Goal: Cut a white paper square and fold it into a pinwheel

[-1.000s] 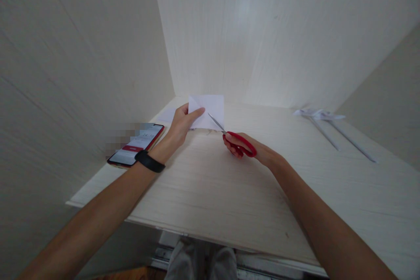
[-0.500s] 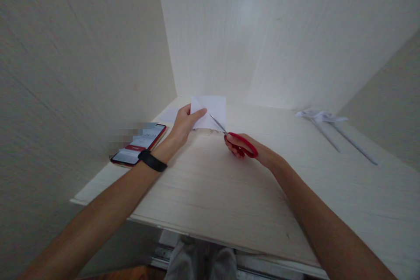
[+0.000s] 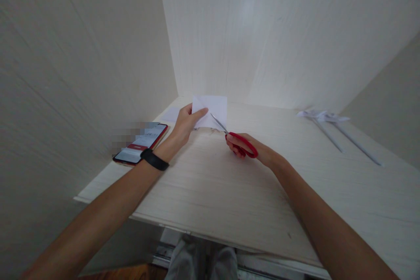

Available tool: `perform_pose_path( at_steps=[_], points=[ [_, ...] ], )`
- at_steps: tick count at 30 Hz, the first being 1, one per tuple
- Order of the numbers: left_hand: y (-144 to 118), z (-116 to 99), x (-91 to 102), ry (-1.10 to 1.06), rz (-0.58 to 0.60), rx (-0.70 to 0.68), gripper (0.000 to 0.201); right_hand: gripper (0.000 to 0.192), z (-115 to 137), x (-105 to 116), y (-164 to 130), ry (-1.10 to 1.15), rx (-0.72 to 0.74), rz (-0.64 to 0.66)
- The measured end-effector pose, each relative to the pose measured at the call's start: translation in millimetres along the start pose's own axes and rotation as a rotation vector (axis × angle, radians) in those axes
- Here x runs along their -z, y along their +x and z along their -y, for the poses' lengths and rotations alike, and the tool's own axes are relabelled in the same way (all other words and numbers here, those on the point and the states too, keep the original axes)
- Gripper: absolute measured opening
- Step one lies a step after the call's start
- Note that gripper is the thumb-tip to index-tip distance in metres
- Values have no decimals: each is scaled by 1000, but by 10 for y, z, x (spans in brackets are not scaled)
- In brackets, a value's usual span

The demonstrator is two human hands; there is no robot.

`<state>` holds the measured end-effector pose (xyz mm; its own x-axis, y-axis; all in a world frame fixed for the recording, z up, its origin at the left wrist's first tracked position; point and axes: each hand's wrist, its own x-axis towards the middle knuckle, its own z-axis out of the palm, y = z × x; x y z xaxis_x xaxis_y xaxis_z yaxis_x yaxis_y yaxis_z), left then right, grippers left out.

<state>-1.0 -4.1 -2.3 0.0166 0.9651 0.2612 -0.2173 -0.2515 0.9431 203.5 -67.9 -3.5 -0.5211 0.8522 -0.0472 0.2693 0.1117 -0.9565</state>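
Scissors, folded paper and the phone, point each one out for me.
scissors (image 3: 244,144), head view, on the red handle loop in the right hand.
folded paper (image 3: 216,107), head view, on its white face beside the left thumb.
phone (image 3: 141,145), head view, on the lit screen.

Pale wooden desk (image 3: 229,188), set between light walls. On the left near the edge, a phone (image 3: 141,144) with a red case, screen lit, and a flat white paper scrap (image 3: 170,114) further back. On the far right, two long white paper sticks (image 3: 341,133) side by side.
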Motion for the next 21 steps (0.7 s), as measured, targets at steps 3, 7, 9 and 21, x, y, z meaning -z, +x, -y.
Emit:
perform_pose_path(
  at_steps=[3, 7, 9, 21],
  points=[
    [8, 5, 7, 3, -4, -4, 34, 54, 16, -6, -5, 4, -13, -6],
    [18, 11, 16, 1, -3, -7, 33, 53, 17, -2, -5, 11, -13, -3],
    [21, 15, 17, -3, 0, -8, 33, 52, 1, 5, 4, 16, -13, 9],
    [3, 7, 1, 27, 23, -6, 34, 51, -24, 44, -12, 25, 26, 42]
  ],
)
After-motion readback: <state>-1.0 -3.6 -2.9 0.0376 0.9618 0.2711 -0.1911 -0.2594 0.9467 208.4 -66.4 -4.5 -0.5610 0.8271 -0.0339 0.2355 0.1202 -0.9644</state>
